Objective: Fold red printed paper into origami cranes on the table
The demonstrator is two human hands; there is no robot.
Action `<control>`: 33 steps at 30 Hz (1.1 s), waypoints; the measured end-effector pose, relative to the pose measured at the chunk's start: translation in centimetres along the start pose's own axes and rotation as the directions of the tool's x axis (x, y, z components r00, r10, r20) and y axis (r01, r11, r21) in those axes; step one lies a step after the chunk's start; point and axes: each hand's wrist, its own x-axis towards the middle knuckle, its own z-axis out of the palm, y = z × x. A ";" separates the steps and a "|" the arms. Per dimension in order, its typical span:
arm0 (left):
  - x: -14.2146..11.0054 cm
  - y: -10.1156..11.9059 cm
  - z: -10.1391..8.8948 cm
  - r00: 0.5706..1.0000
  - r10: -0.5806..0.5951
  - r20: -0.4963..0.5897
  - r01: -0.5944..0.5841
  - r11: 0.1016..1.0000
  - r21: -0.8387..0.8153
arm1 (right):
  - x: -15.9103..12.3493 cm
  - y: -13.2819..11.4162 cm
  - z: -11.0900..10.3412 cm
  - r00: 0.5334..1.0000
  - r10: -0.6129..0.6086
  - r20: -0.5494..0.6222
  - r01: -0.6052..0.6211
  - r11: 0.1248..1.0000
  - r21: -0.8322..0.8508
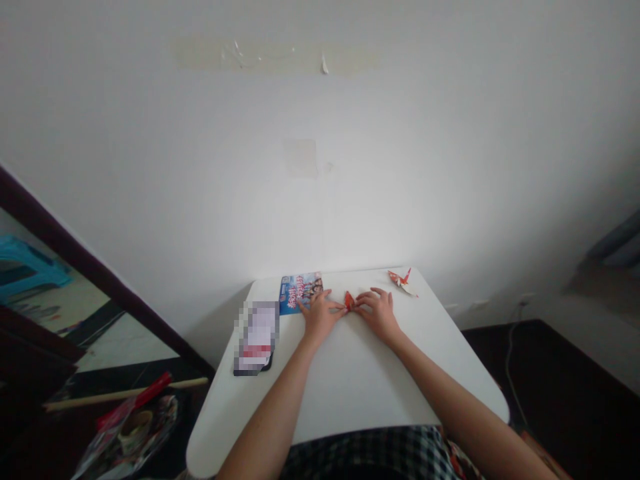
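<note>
A small folded piece of red-orange paper [349, 299] lies on the white table between my hands. From its left side, the fingertips of my left hand [321, 317] pinch its lower edge. My right hand [377, 312] grips it from the right, thumb and fingers together at the paper's lower right corner. Part of the paper is hidden behind the fingertips. Beyond my right hand, near the far right corner, rests a folded paper crane [403, 281] in red and white. A blue printed leaflet [290, 293] lies partly behind my left hand.
A phone [256, 337], its screen blurred out, lies at the left of the white table [360, 393]. The far table edge meets a pale wall [425, 167]. On the floor at left is a bag-lined bin [137, 427]; a cable [509, 360] hangs at right.
</note>
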 end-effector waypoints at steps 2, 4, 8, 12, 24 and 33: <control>0.1 0.0 0.1 1.000 -0.012 0.004 0.012 1.000 0.013 | -0.1 -0.2 -0.2 1.000 0.010 -0.012 -0.010 1.000 -0.016; 0.2 0.0 0.1 1.000 -0.019 -0.001 0.019 0.999 0.027 | -0.1 -0.3 -0.3 1.000 0.006 -0.009 -0.006 0.999 -0.033; 0.4 0.1 0.3 0.999 -0.049 -0.010 0.050 0.996 0.068 | -0.1 -0.5 -0.3 1.000 0.004 0.006 -0.003 0.997 -0.075; 0.5 0.1 0.6 0.998 -0.058 -0.035 0.061 0.994 0.092 | 0.0 -0.8 -0.3 0.999 0.017 0.038 -0.012 0.991 -0.135; -0.4 1.4 -0.2 0.998 0.023 -0.053 -0.020 0.997 0.069 | 0.1 -2.3 -0.6 0.997 -0.023 0.080 0.042 0.969 -0.245; 0.1 0.9 -0.3 1.000 0.007 -0.025 -0.005 0.996 0.084 | 0.2 -1.8 -0.4 0.997 0.005 0.074 0.008 0.985 -0.173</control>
